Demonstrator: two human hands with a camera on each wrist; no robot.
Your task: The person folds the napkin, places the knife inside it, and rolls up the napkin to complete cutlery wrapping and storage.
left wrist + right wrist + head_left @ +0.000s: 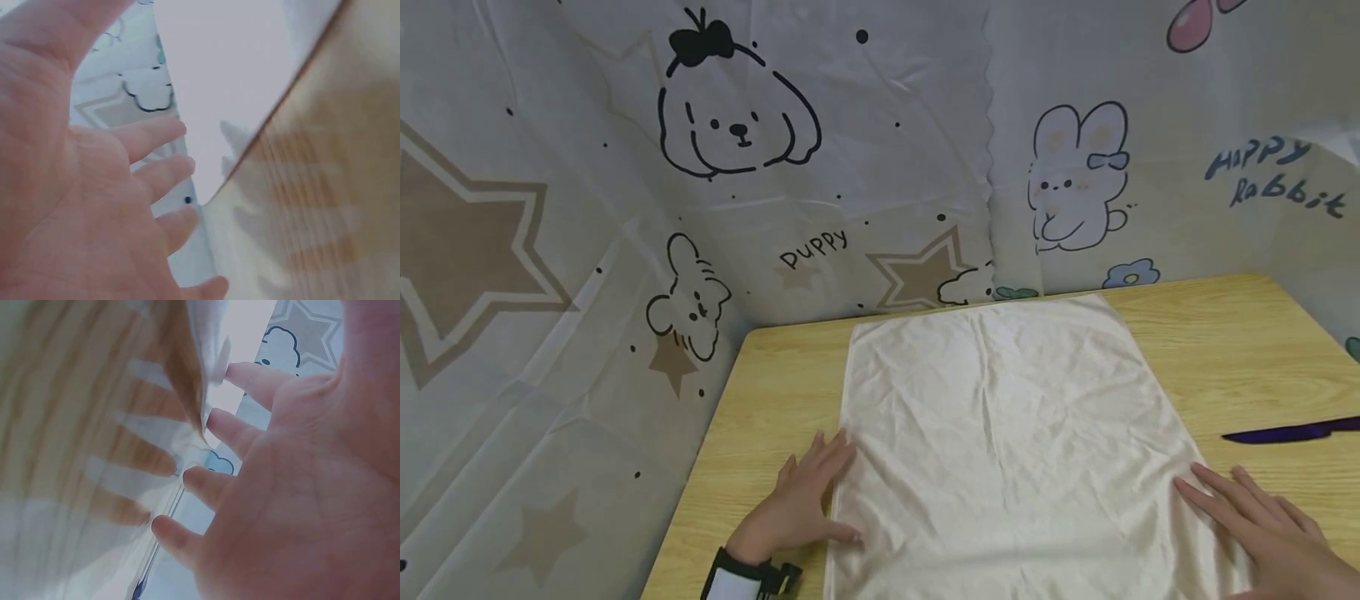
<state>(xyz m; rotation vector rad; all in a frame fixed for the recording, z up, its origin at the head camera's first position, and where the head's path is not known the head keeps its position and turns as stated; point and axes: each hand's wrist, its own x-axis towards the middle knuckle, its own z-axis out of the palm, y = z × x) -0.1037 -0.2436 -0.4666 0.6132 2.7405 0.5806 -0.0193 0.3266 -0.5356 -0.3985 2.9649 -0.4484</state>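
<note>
A cream satiny cloth (1015,433) lies spread over the wooden table, with light creases and a fold line down its middle. My left hand (797,504) is at the cloth's left edge, fingers spread, fingertips and thumb right at the border. On the opposite side my right hand (1262,525) has its fingers extended over the cloth's right edge. In the left wrist view the palm of the left hand (94,187) faces the camera beside the pale cloth (231,69). The right wrist view shows the right hand's straight fingers (240,434) at the cloth's edge, nothing gripped.
A dark purple-blue knife (1285,435) lies on the table (1210,350) to the right of the cloth. Printed curtains (880,167) with cartoon animals and stars hang behind the table and along its left. A black-and-white band (741,575) circles the left wrist.
</note>
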